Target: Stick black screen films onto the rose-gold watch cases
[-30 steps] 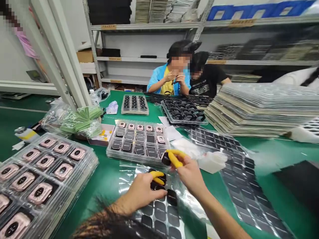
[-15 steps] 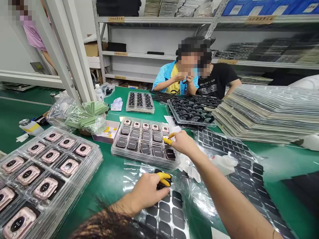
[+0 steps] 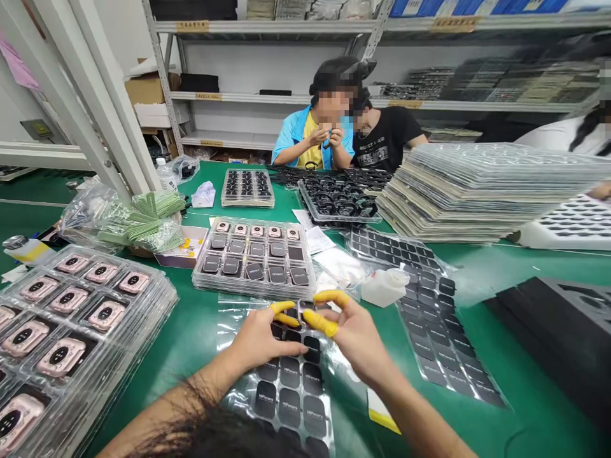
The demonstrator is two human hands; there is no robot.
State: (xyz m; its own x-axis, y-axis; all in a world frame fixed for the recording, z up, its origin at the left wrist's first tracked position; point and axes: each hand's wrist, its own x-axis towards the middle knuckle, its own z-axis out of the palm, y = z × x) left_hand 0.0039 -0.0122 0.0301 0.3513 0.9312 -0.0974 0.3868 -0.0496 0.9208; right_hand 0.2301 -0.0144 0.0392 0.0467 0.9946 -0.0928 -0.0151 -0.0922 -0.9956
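A watch (image 3: 309, 306) has been brought from the tray (image 3: 252, 290), pinched by the right hand (image 3: 357, 331), left hand's (image 3: 258, 336) grip unclear; nine look done, five left.

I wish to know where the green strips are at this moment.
In the head view, the green strips lie at the left, by the foot of the white posts, beyond the watch trays and beside the small box.

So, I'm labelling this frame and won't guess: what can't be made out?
All in the head view:
Sticker sheet: near end cut off by the bottom edge; part covered by the left hand.
Right hand: whether it grips anything, hidden by its fingers.
Tray stack: cut off by the left edge.
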